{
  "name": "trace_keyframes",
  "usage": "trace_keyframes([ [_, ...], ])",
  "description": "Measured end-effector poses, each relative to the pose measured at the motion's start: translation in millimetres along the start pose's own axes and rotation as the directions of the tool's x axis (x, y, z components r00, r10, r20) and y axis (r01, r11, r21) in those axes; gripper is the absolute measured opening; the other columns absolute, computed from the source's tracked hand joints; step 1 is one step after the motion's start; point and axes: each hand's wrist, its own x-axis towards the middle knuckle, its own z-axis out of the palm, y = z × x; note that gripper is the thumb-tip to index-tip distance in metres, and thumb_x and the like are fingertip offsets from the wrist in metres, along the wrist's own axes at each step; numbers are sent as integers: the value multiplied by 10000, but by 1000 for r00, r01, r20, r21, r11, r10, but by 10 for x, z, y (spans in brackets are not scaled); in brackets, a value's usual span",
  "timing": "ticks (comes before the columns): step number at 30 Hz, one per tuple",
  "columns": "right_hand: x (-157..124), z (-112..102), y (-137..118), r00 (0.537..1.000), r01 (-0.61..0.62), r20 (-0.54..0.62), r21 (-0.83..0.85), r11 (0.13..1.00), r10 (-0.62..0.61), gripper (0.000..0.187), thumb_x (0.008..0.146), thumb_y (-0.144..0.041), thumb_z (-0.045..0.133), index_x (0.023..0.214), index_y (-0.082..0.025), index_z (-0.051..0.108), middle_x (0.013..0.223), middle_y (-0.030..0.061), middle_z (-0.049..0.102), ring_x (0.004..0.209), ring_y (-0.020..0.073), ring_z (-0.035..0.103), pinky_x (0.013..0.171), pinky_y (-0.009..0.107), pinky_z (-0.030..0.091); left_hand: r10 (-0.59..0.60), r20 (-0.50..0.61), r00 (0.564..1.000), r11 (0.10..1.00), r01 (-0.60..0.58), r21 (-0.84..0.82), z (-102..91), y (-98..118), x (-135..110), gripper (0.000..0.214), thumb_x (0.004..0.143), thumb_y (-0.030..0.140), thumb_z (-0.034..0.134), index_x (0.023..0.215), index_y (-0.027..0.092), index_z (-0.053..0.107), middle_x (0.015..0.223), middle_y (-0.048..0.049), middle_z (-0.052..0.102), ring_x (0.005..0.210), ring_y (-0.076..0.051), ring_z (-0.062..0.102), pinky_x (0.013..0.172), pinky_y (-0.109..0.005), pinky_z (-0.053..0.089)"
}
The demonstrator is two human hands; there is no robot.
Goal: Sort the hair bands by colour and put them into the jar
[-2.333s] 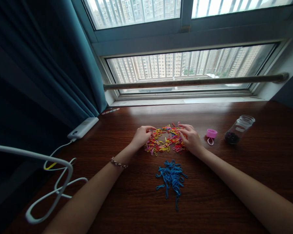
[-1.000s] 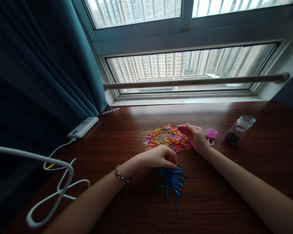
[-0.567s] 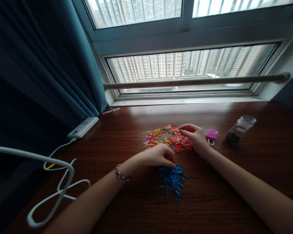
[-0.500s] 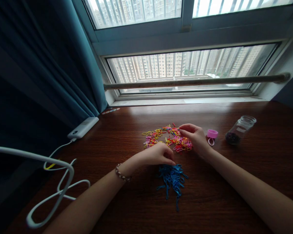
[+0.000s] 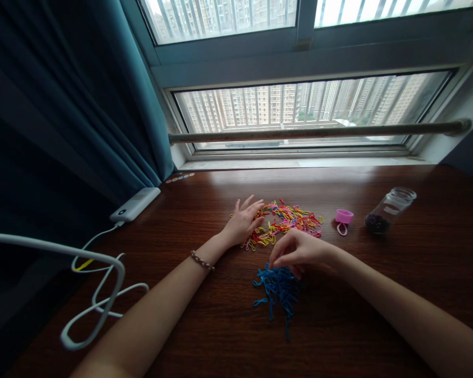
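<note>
A loose heap of small rubber bands (image 5: 295,212) in yellow, red and pink lies on the brown table. My left hand (image 5: 242,221) rests at its left edge, palm down with fingers spread, and covers some of the bands. Nearer to me is a separate pile of blue rubber bands (image 5: 278,289). Over the far edge of this pile, my right hand (image 5: 299,249) has its thumb and forefinger pinched together. Whatever is between those fingertips is too small to make out.
To the right stand a pink cap with a loop (image 5: 343,216) and a tilted clear jar (image 5: 390,210) with dark contents. A white power bank (image 5: 136,205) with a white cable (image 5: 102,260) lies at left, beside a blue curtain (image 5: 142,105). A window is behind the table (image 5: 205,189).
My left hand has moved from the blue pile up to the mixed heap and opened. My right hand has come from the heap's right side down to the blue pile.
</note>
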Motion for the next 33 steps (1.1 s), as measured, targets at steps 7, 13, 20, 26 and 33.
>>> trace_keyframes([
  [7,67,-278,298,543,-71,-640,-680,730,-544,201,821,-240,485,904,-170,654,872,79,672,819,204,587,752,344,461,-52,111,992,998,56,-34,10,-4,2,393,902,400,265,1210,240,448,1314,-52,451,1313,-225,204,1027,-591,49],
  [13,90,-330,458,650,-164,-479,-847,506,-590,195,821,-186,481,855,-217,671,943,39,669,941,215,518,883,390,397,-33,28,999,999,34,-42,41,-28,-10,337,901,344,306,1137,225,514,1235,-52,524,1248,-215,326,1029,-557,122],
  [20,110,-313,516,640,-272,-542,-823,500,-545,219,835,-212,465,942,-212,657,1062,36,636,1079,256,432,908,440,362,-35,-251,967,983,-11,-181,49,-100,-2,233,860,232,407,959,174,610,1030,-82,616,1016,-187,535,922,-368,401],
  [26,109,-358,517,616,-202,-550,-802,562,-564,239,839,-174,434,946,-180,648,1000,63,652,1007,220,481,887,388,400,-198,-377,905,964,109,-244,33,-136,-21,48,757,183,549,777,175,592,798,-38,633,786,-168,589,761,-300,465],
  [33,126,-376,575,638,-188,-528,-812,552,-560,240,827,-190,461,988,-213,638,1063,56,636,1068,236,461,907,439,379,-276,-365,889,948,188,-258,21,-123,-21,118,733,276,582,694,175,536,705,-5,598,700,-142,568,685,-258,450],
])
